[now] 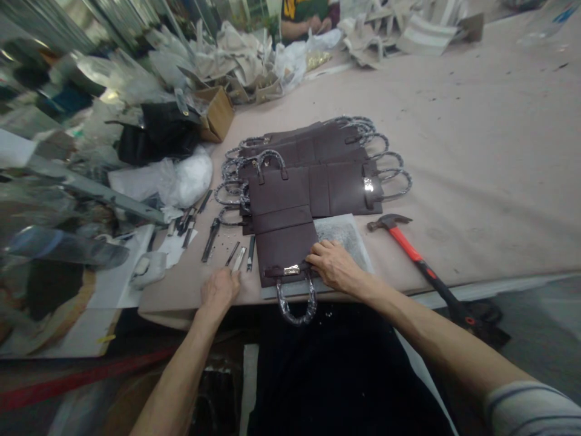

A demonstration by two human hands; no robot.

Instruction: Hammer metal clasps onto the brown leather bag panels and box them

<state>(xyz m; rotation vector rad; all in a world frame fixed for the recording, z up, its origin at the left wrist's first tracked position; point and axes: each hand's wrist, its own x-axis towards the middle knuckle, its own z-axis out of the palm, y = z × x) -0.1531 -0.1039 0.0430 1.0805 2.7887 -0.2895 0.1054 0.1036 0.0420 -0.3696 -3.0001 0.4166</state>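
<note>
A dark brown leather bag panel (284,242) lies in front of me, with a metal clasp (291,270) and a plastic-wrapped handle (297,315) hanging over the table's edge. My right hand (336,265) rests at the panel's right edge, fingers bent and pinching beside the clasp. To the left, my left hand (221,289) is curled down on the table at the near ends of a thin dark punch (232,253) and a silver metal tool (239,259). What sits inside those fingers is hidden. A dark, flat tool (250,253) lies just right of them.
More brown bag panels (349,181) with wrapped handles are stacked behind. A claw hammer (415,257) lies right of a pale slab (349,236). Black pliers-like tool (210,240), cardboard box (218,114) and plastic bags (190,178) crowd the left. Another person's hands (320,25) show far back.
</note>
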